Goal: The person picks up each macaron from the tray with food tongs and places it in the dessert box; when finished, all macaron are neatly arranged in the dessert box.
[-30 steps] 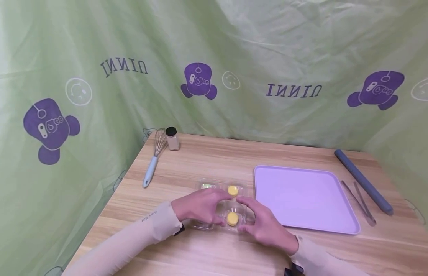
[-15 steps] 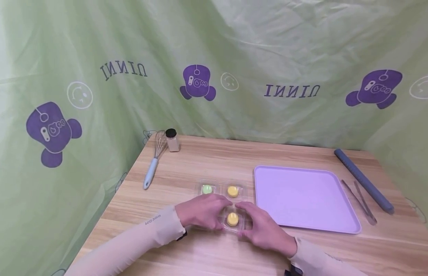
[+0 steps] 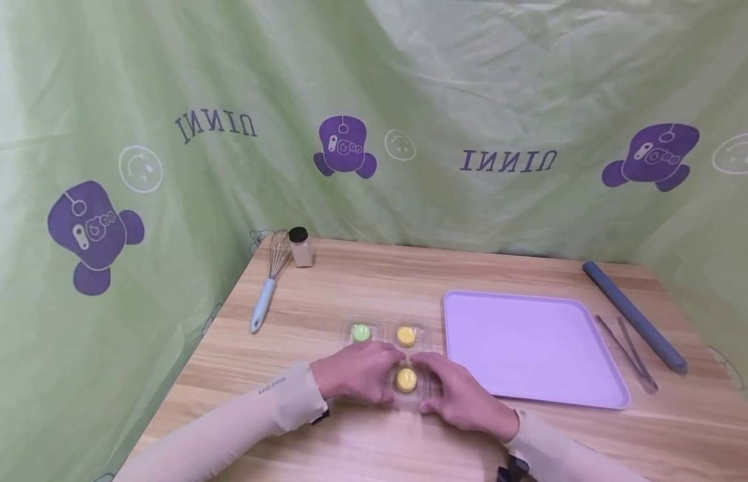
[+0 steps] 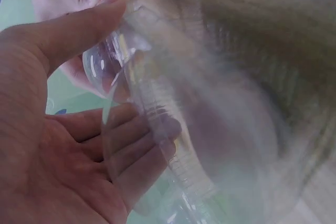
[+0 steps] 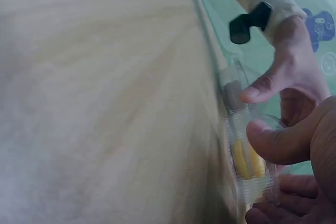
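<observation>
A clear plastic macaron box (image 3: 384, 328) lies on the table between both hands, left of the purple tray. In the head view a green macaron (image 3: 361, 333) and a yellow macaron (image 3: 406, 336) show in its far compartments, with another yellow macaron (image 3: 406, 380) nearer. My left hand (image 3: 364, 371) grips the box and covers its near left part. In the left wrist view, the left thumb (image 4: 107, 14) is at its edge, with fingers seen through the plastic. My right hand (image 3: 461, 395) grips the right side, its thumb (image 5: 270, 140) on the near edge in the right wrist view.
A purple tray (image 3: 530, 348) lies right of the box. Beyond it are tongs (image 3: 629, 355) and a blue rolling pin (image 3: 635, 318). At the back left lie a whisk (image 3: 266, 294) and a black-capped jar (image 3: 301, 249). A green curtain (image 3: 410, 73) surrounds the wooden table.
My left hand has shifted slightly nearer and rightward on the box, so the green macaron now shows. My right hand has stayed at the right side, moving only slightly.
</observation>
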The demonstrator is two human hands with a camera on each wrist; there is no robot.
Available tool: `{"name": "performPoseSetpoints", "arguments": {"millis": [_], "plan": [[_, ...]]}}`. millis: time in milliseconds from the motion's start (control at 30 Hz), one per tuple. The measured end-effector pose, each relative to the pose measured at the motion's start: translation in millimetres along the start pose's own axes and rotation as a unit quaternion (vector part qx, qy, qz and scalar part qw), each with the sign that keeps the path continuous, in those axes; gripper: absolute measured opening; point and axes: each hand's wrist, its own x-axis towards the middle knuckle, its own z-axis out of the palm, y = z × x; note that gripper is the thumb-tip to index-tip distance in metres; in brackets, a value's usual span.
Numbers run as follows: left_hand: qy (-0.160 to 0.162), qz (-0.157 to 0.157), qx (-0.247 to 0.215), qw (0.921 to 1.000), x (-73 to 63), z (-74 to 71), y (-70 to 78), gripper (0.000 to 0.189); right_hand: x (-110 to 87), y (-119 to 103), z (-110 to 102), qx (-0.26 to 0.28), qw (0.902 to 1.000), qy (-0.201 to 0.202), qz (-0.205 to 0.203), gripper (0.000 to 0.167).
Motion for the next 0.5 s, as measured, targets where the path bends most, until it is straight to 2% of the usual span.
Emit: {"name": "performPoseSetpoints", "arguments": {"millis": [133, 500], "plan": [[0.008, 0.003, -0.005, 1.0000, 0.2, 2.7, 0.3, 0.075, 1.0, 0.0, -3.7, -0.004, 0.9998, -0.015, 0.008, 0.075], [0.014, 0.013, 0.007, 0.9998, -0.3, 3.4, 0.8, 0.074, 1.9, -0.7, -5.5, -0.037, 0.9990, -0.024, 0.001, 0.074]]}}
